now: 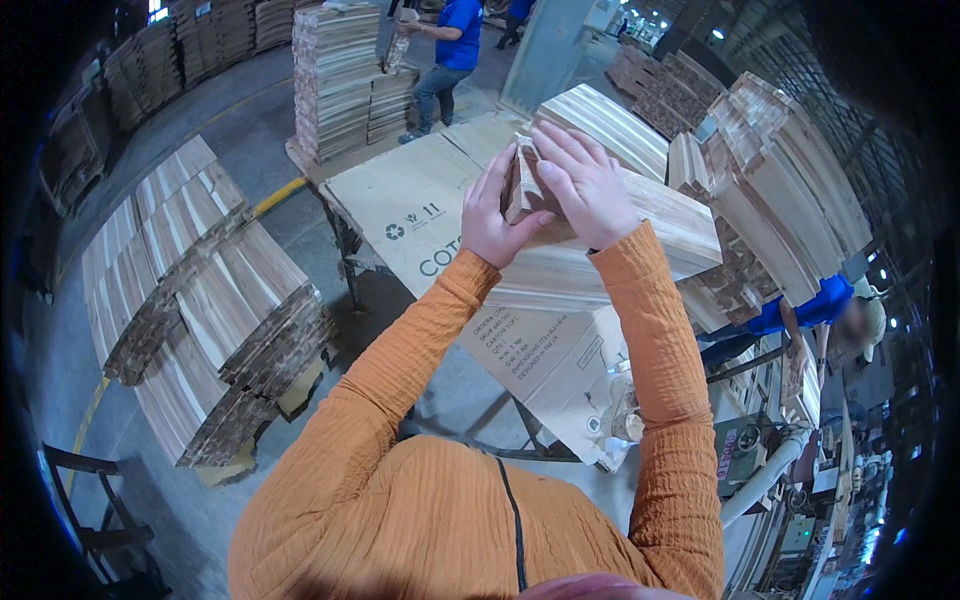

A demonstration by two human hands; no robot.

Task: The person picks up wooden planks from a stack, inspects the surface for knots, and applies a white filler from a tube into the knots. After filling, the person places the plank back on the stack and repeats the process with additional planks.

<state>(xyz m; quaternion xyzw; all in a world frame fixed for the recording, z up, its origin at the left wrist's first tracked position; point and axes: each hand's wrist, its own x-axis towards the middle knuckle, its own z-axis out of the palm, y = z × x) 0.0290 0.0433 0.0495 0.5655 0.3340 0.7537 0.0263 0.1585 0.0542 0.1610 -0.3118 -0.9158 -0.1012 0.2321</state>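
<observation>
At the cardboard-covered table, my two hands meet over one end of a bundle of wooden boards [522,182]. My left hand [490,215] wraps the left side of that end, its thumb pressed along the lower edge. My right hand [585,190] lies across the top from the right, gripping it with fingers close together. The boards extend to the right beneath my right wrist, with more pale boards [560,265] below them. Printed cardboard [390,200] covers the table. How many boards I grip is hidden by my fingers.
Stacked boards [215,275] stand on the floor at left. Beyond the table are another tall stack [335,85] and a person in a blue shirt [450,50]. Board piles [780,190] crowd the right, near another person in blue [820,305]. A ribbed hose [765,475] runs at lower right.
</observation>
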